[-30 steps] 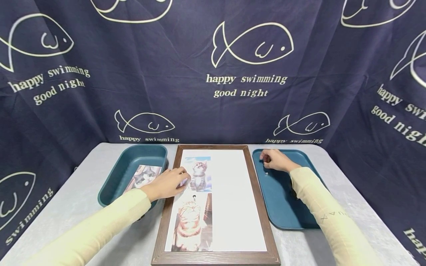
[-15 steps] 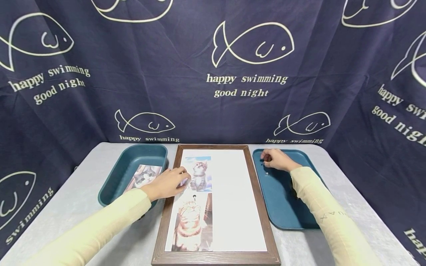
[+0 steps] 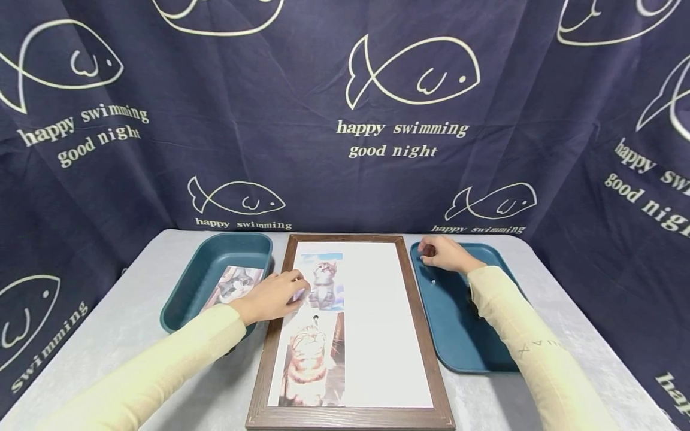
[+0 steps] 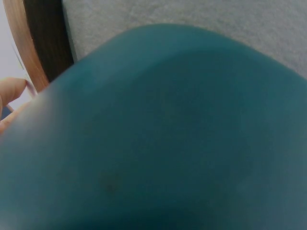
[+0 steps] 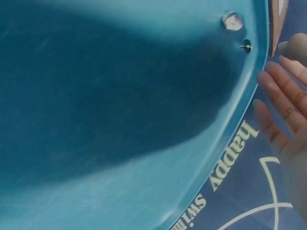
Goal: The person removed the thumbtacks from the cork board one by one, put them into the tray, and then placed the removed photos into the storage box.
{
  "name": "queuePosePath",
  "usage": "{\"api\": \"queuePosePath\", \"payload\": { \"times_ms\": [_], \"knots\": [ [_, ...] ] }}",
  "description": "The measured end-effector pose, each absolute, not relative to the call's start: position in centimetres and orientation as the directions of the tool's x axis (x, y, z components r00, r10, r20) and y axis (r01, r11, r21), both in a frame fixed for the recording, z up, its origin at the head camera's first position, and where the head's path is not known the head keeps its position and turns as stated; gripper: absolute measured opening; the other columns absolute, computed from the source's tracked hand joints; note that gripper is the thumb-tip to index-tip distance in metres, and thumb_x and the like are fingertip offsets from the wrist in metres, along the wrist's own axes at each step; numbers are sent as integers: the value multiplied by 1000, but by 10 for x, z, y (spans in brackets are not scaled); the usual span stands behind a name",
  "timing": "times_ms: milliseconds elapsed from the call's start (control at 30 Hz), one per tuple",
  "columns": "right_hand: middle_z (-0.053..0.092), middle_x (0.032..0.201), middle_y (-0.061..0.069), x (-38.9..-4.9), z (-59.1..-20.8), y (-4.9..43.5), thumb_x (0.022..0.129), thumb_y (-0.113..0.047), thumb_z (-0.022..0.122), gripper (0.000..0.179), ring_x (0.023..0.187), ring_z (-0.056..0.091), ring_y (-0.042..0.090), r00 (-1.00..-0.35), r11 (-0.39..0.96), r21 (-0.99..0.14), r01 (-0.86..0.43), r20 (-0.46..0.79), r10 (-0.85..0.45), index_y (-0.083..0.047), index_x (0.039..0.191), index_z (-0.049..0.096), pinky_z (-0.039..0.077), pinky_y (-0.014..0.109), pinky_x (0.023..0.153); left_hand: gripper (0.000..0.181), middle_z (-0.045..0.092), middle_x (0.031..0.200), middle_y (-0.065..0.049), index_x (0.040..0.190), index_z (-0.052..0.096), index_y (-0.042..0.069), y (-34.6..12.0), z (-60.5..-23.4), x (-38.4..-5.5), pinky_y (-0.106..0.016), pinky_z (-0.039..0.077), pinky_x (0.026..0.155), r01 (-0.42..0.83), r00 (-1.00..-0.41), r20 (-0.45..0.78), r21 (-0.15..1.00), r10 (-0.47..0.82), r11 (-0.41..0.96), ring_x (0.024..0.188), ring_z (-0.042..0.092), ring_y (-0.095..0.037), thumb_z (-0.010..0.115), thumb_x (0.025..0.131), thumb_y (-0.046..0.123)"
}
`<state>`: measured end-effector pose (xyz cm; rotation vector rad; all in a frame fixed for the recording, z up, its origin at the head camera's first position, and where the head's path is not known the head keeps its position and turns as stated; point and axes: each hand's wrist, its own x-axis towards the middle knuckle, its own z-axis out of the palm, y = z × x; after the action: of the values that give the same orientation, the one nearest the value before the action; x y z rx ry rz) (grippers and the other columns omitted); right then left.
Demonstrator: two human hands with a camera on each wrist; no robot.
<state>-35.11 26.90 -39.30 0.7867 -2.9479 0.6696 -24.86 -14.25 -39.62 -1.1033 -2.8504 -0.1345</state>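
My left hand (image 3: 275,296) pinches the left edge of a kitten photo (image 3: 323,281) with a sky-blue background. That photo lies on the upper left of a white board (image 3: 385,323) in a brown wooden frame. Below it, a ginger cat photo (image 3: 309,371) has a dark pin (image 3: 315,319) near its top edge. Over the far left corner of a shallow blue tray (image 3: 458,335), my right hand (image 3: 447,254) has its thumb and forefinger curved together; whether anything small is between them is hidden. A clear-headed pin (image 5: 233,21) and a dark pin (image 5: 247,46) lie in the tray below.
A deep teal bin (image 3: 185,299) on the left holds a grey-and-white cat photo (image 3: 235,286). My left forearm passes over its near corner. A dark blue curtain (image 3: 323,197) hangs behind the grey table (image 3: 135,335).
My right hand has shifted slightly left and up off the tray, its fingertips now farther from the pins. The left hand and the photos have stayed in place.
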Motion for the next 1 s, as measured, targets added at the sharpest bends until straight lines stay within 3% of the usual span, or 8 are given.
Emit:
{"api": "queuePosePath", "payload": {
  "times_ms": [267, 567, 1000],
  "knots": [
    [61, 75, 3, -354, -390, 248, 80, -7, 64, 12, 68, 55, 13, -832, 739, -389, -550, 180, -525, -3, 91, 64, 46, 31, 64, 24, 55, 102, -4, 108, 60, 14, -142, -395, -249, -37, 41, 70, 679, -734, 103, 66, 671, 732, 79, 53, -15, 63, 85, 21],
    [62, 80, 5, -352, -388, 211, 81, -8, 63, 15, 72, 57, 14, -805, 694, -430, -578, 159, -572, -2, 95, 64, 48, 30, 66, 25, 55, 102, -5, 108, 61, 14, -141, -394, -248, -38, 42, 70, 681, -732, 101, 65, 674, 730, 80, 54, -16, 63, 85, 22],
    [64, 87, 5, -356, -387, 162, 81, -12, 63, 20, 77, 61, 14, -757, 664, -395, -635, 145, -637, -3, 99, 63, 49, 29, 69, 24, 54, 101, -3, 108, 60, 15, -143, -397, -249, -37, 41, 69, 674, -738, 98, 55, 668, 737, 78, 52, -15, 63, 85, 23]
  ]
}}
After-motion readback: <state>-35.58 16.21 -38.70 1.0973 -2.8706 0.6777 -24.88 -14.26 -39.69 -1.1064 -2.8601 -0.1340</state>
